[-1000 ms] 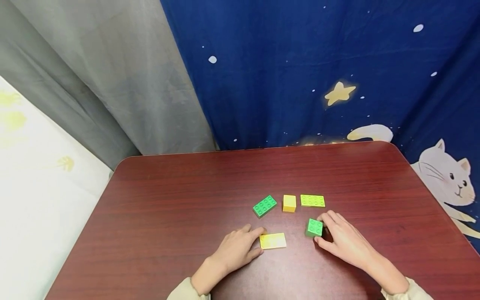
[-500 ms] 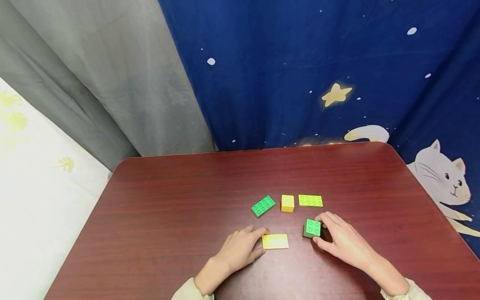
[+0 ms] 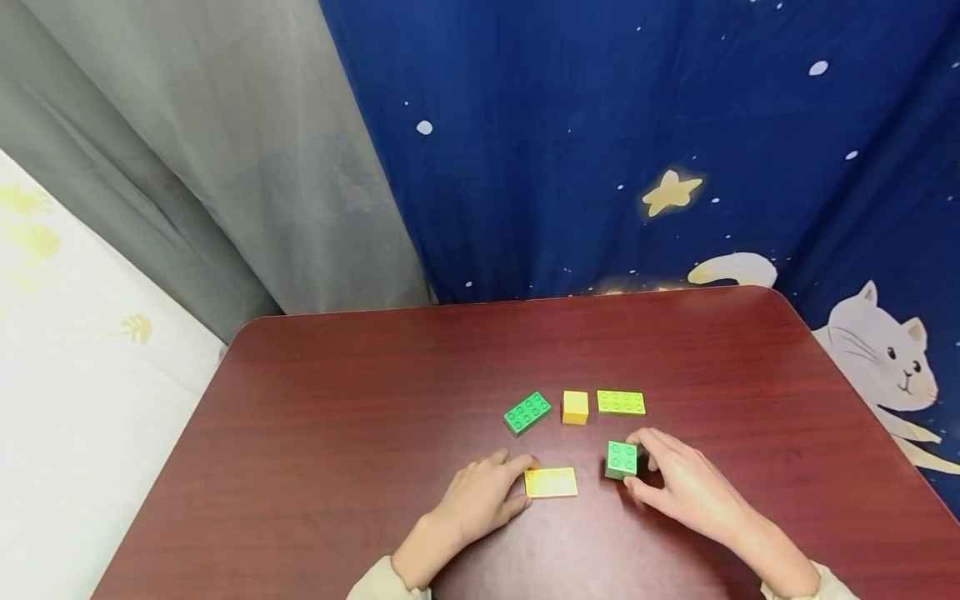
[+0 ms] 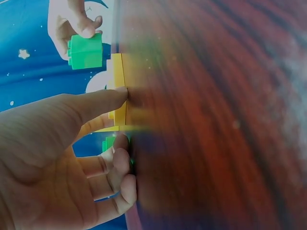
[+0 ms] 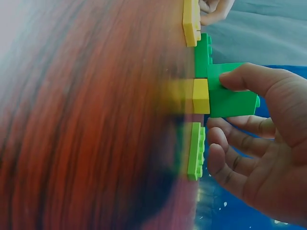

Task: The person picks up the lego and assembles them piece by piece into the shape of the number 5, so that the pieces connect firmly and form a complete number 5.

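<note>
- The green block point(image 3: 621, 460) has just edged closer to the yellow plate point(image 3: 553, 482); it is now to that plate's right and slightly beyond it, the two well apart.
- The right hand point(image 3: 690, 479) pinches the block between thumb and finger; the wrist views suggest it is lifted off the table point(image 3: 337, 450).
- The left hand point(image 3: 476, 500), at the yellow plate's left end, grasps that end between thumb and forefinger; the plate appears to lie flat, studs up, and has slid slightly rightward over the last second.
- In the work, this narrows the gap between the two held pieces, I judge; nothing is joined yet.
- Beyond the yellow plate, untouched, sit the long brick point(image 3: 527, 413) slightly left, the cube point(image 3: 575, 407) slightly right, and the lime plate point(image 3: 621, 402) farther right.
</note>
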Tool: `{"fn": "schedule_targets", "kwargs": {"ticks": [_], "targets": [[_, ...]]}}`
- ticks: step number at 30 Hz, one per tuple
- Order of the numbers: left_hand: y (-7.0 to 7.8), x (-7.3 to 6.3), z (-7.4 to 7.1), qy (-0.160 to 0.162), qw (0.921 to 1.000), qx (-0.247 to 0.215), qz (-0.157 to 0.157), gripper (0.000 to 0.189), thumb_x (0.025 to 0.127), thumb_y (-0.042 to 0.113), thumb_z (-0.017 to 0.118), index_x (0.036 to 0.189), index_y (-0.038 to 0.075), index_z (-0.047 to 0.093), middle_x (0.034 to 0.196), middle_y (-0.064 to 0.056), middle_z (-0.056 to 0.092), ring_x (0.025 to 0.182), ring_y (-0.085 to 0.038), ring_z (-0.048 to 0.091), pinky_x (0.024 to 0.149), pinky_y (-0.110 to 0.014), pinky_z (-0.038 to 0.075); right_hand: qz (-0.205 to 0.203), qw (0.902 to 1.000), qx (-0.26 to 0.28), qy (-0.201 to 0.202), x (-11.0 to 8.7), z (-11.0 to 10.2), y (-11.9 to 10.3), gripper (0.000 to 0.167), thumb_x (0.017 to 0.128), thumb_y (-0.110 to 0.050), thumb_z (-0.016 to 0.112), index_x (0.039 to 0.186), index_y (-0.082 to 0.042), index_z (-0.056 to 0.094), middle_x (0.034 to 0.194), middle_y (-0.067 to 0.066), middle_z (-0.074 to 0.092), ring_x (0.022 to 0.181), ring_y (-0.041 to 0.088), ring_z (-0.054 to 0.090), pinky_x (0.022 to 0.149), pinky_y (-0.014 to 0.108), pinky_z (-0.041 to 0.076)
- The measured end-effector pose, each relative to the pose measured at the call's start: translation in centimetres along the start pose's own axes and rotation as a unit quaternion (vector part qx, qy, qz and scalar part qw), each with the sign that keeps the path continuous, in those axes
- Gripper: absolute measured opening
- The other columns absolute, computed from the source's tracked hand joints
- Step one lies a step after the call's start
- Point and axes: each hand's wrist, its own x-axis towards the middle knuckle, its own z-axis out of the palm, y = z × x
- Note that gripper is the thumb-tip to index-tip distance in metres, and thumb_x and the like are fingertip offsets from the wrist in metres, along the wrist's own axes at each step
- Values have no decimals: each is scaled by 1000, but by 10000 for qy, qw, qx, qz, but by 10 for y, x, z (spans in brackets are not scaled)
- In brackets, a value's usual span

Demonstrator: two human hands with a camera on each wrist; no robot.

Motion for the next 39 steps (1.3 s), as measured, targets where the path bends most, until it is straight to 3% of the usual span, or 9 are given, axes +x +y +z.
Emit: {"fn": "schedule_targets", "kwargs": {"ticks": [8,20,31,39], "targets": [[-1,-2,2,3,10000,-5,-35,37,79,27,73,113,27,59,81,5,54,63,-14,55,52,-30,44,-399,9986,123,330,-1,4,-11,35,71,-21,76,101,-20,58,73,-14,45,63,-2,41,51,17,35],[-2,-1,4,50,10000,-48,-10,37,79,25,73,113,27,61,84,4,58,69,-14,58,53,-30,45,-638,9957,377,554,0,13,-19,39,70,-18,76,104,-19,57,69,-12,47,54,-4,38,48,15,34],[-2,1,3,126,9999,-74,44,36,79,25,73,113,28,61,83,5,58,64,-12,55,49,-28,43,-323,9966,647,406,5,26,-28,38,71,-15,79,102,-19,57,76,-12,48,56,-2,42,45,16,35],[-2,1,2,168,9998,-116,23,36,78,25,74,111,29,62,85,6,59,64,-9,54,51,-29,44,-446,9963,646,335,11,32,-33,41,72,-18,78,107,-15,58,75,-11,48,57,-3,40,47,16,35]]}}
